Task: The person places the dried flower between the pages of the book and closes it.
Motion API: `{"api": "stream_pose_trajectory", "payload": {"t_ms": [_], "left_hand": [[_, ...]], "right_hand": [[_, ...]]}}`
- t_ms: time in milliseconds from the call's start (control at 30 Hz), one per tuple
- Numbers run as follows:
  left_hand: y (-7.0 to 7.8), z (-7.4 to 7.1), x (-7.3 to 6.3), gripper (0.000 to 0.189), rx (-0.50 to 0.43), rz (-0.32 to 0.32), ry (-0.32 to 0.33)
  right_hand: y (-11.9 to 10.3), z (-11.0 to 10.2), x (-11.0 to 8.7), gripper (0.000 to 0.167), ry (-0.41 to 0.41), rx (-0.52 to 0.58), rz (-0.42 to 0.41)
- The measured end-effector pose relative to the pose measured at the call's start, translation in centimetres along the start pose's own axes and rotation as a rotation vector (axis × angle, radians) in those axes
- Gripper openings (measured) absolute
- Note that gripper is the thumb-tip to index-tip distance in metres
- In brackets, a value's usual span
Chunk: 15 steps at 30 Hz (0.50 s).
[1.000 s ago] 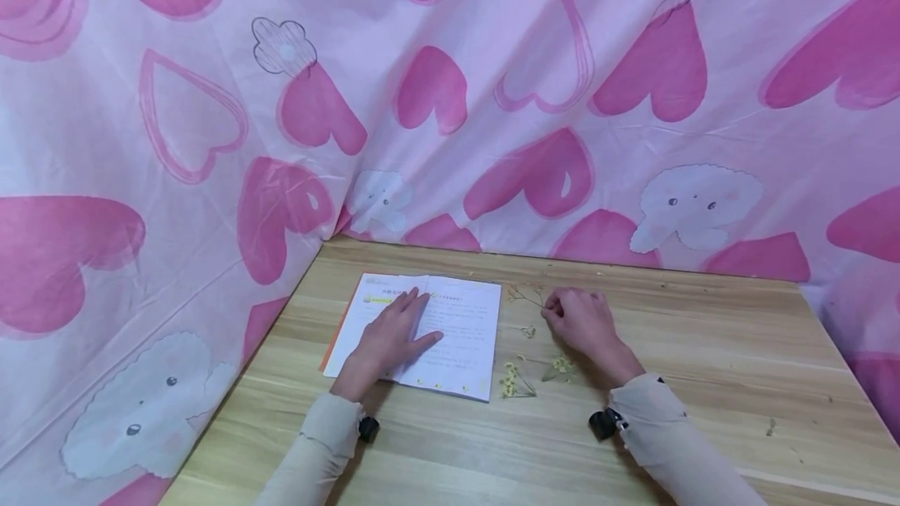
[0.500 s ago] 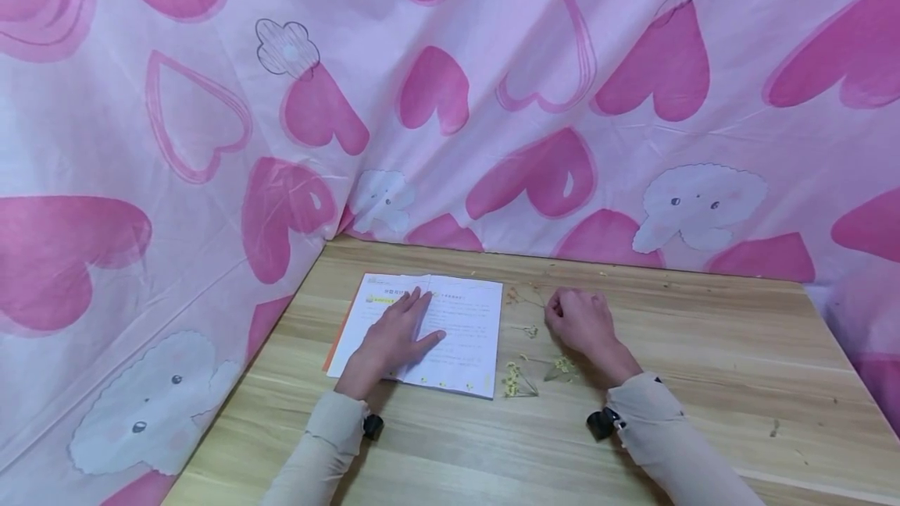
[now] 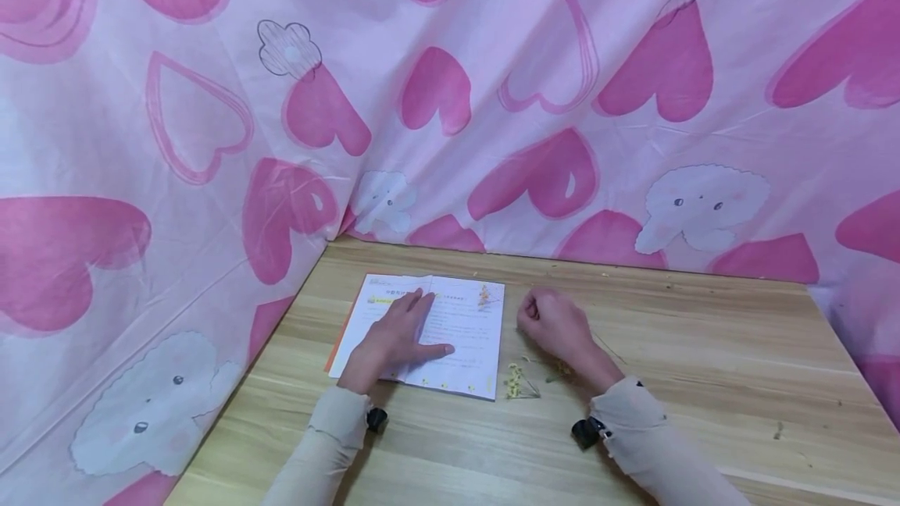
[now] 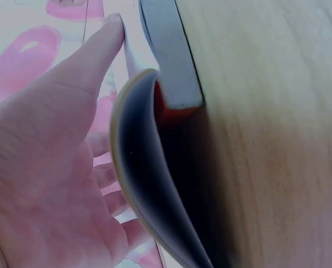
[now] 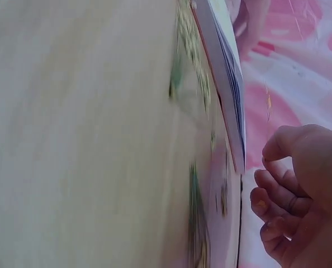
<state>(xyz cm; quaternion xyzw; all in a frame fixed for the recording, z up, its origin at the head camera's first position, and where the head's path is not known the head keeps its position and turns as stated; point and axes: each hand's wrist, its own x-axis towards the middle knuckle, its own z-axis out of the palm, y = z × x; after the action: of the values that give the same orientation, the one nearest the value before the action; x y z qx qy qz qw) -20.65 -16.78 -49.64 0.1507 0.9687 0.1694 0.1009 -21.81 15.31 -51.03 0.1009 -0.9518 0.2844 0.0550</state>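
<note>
My left hand (image 3: 397,334) lies with fingers extended on the open book (image 3: 464,342), across its middle fold. The left wrist view shows that hand (image 4: 54,167) beside a curved page edge (image 4: 118,111). My right hand (image 3: 558,325) pinches a thin dried flower sprig (image 3: 484,297) between thumb and forefinger. Its small orange blossoms appear over the upper right corner of the right page; whether they touch the paper I cannot tell. In the right wrist view the sprig (image 5: 269,105) rises from the fingertips.
Right of the book lies a yellow dried flower cluster (image 3: 516,383). Another sprig (image 3: 564,368) is partly covered by my right wrist. A wooden table (image 3: 724,365) carries everything, with a pink heart-patterned cloth (image 3: 436,14) hanging behind and at the left.
My right hand has moved left towards the book, bringing the orange sprig from the table to over the right page. The left hand stays on the book, its thumb slightly lower.
</note>
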Motion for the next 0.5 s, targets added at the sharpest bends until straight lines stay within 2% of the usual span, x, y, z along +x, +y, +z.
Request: {"api": "stream_pose_trajectory", "payload": {"t_ms": [100, 300, 500], "left_hand": [[0.1, 0.0, 0.1, 0.111, 0.010, 0.003, -0.007], [0.2, 0.1, 0.2, 0.111, 0.017, -0.003, -0.008], [0.2, 0.2, 0.3, 0.111, 0.027, -0.009, -0.013]], "right_hand": [[-1.4, 0.9, 0.0, 0.004, -0.019, -0.001, -0.021], [-4.3, 3.0, 0.3, 0.008, -0.108, -0.003, -0.036], [-5.3, 4.1, 0.4, 0.011, -0.127, -0.029, -0.012]]}}
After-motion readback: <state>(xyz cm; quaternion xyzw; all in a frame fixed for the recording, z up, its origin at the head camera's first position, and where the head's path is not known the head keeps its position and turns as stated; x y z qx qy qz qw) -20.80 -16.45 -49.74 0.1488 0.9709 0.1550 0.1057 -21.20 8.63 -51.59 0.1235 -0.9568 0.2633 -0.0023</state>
